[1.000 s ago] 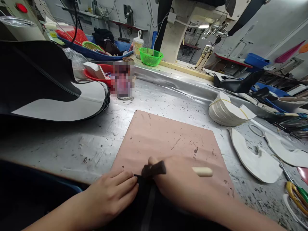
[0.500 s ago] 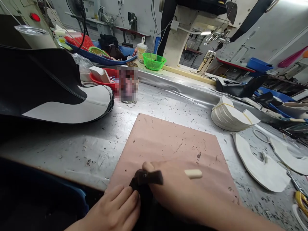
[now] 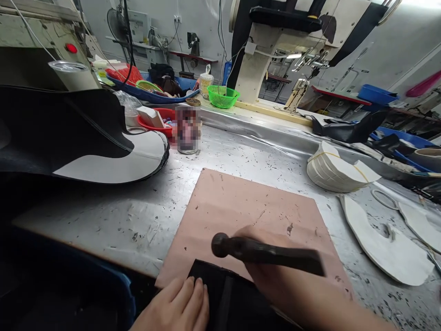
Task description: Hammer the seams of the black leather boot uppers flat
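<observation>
- Basically, right hand (image 3: 275,287) gripped hammer (image 3: 272,253), head over pink mat (image 3: 248,197).
- Left fingers (image 3: 196,299) lay on black piece (image 3: 237,301); couldn't tell if pinched.

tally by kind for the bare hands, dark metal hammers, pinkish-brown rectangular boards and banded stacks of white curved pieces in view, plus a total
Bare hands (left hand, right hand): 2
Dark metal hammer: 1
Pinkish-brown rectangular board: 1
Banded stack of white curved pieces: 1
Total: 5

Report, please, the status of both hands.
Right hand holding dark metal hammer above pinkish rectangular mat. Left hand on flat black material. No obstruction seen.
</observation>
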Available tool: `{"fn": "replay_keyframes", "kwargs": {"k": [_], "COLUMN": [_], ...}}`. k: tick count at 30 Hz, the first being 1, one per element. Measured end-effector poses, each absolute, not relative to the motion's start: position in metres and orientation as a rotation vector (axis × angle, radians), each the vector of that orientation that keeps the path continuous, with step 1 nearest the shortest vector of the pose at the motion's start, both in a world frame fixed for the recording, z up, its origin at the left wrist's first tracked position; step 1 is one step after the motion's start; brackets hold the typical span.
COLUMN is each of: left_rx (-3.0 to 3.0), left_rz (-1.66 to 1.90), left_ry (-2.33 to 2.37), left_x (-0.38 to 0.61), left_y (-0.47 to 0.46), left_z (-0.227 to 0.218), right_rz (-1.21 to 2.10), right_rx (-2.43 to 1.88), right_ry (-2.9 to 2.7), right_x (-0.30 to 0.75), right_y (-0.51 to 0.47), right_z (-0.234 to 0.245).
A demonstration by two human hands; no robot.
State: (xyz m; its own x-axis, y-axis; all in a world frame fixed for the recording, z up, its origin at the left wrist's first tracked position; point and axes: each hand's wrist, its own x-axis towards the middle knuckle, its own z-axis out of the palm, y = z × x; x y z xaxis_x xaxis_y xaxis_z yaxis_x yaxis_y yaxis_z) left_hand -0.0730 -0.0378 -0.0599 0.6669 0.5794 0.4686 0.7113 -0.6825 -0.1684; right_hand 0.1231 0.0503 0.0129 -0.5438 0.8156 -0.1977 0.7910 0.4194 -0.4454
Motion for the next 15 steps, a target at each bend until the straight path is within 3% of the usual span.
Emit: {"fn": "replay_keyframes", "kwargs": {"k": [4,8,12,15], "left_rx": [-2.603,-2.610,-2.574,-2.559], "left_rz": [-0.500,-0.410,-0.359,-0.325], "left_ry": [-1.009,-1.018,-0.979,-0.978], "left_x": [-0.070,-0.066,-0.065,-0.065], "left_y": [-0.033,-0.027,-0.030,-0.034], "left_z": [-0.054,-0.049,-0.050,-0.050], "right_rz": [1.013,0.863,1.009,0.820], "right_rx": [-1.453,-1.603,-1.571,-1.579], "right_ry": [-2.685,-2.672,-2.691,-2.786], "right_x": [0.145,0.152,0.160,0.164], "right_y": [0.046,0.045,0.046,0.047], "right_z": [0.012,0.016,0.015,0.018]}}
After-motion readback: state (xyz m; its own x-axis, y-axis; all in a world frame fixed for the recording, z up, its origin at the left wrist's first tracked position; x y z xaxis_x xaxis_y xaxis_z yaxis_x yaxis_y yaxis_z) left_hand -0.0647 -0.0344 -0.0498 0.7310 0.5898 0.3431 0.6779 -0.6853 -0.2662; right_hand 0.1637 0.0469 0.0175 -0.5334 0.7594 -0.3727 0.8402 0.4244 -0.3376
